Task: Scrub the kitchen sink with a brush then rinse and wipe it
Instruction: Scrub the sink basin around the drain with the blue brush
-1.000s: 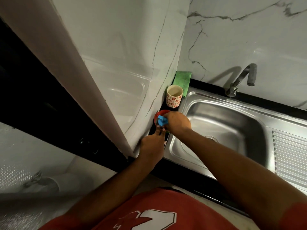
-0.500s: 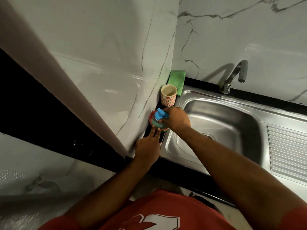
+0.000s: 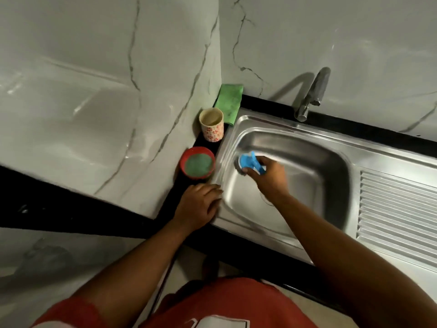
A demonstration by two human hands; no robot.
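Grips the blue brush (image 3: pixel 248 160) in the right hand (image 3: pixel 269 178) at the left wall of the sink (image 3: pixel 319 162), lays the left hand (image 3: pixel 199 205) flat and loose-fingered on its rim, and probably risks a hard outward stroke clipping the open red tub (image 3: pixel 197 165) just beside the basin on the surface (image 3: pixel 343 125).

I'm looking down into a dimly lit corner where the glossy left wall (image 3: pixel 94 95) and back wall (image 3: pixel 354 34), white marble veined with grey, meet above a black countertop (image 3: pixel 350 127), pale floor (image 3: pixel 186 266) below me.
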